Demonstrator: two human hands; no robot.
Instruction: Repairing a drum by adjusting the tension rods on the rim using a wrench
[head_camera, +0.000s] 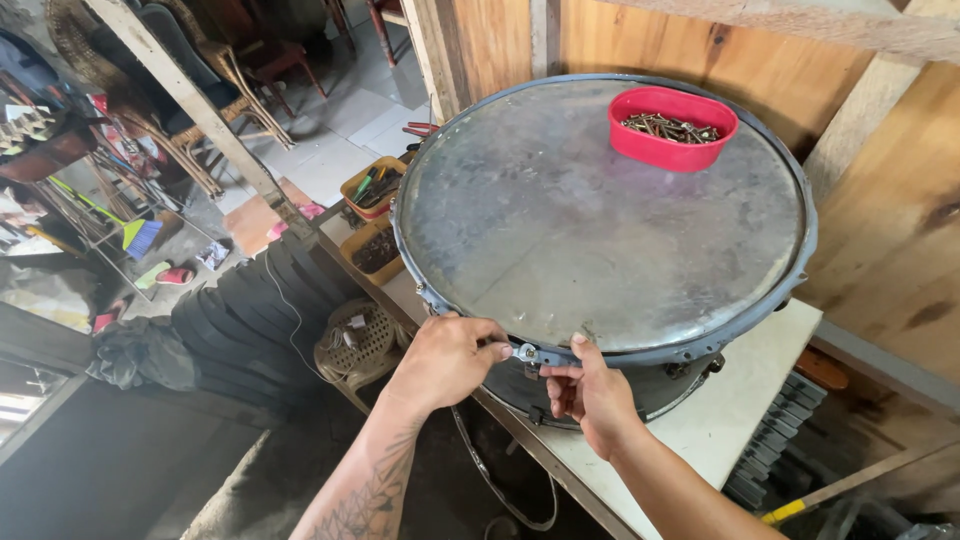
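Observation:
A large round drum (600, 230) with a grey worn skin and a blue-grey metal hoop lies flat on a white table (740, 400). My left hand (445, 360) pinches a small silver bolt (522, 352) at a lug on the hoop's near edge. My right hand (590, 395) grips the drum's side just beside that lug, thumb up on the hoop. A red oval plastic tub (670, 125) full of dark screws sits on the drum skin at the far side.
Wooden wall panels (880, 240) stand behind and right of the drum. Two small trays of tools (372, 185) sit on the table's left end. A stack of dark tyres (250, 320), a plastic basket (360, 340) and a loose cable (500, 490) lie on the floor at left.

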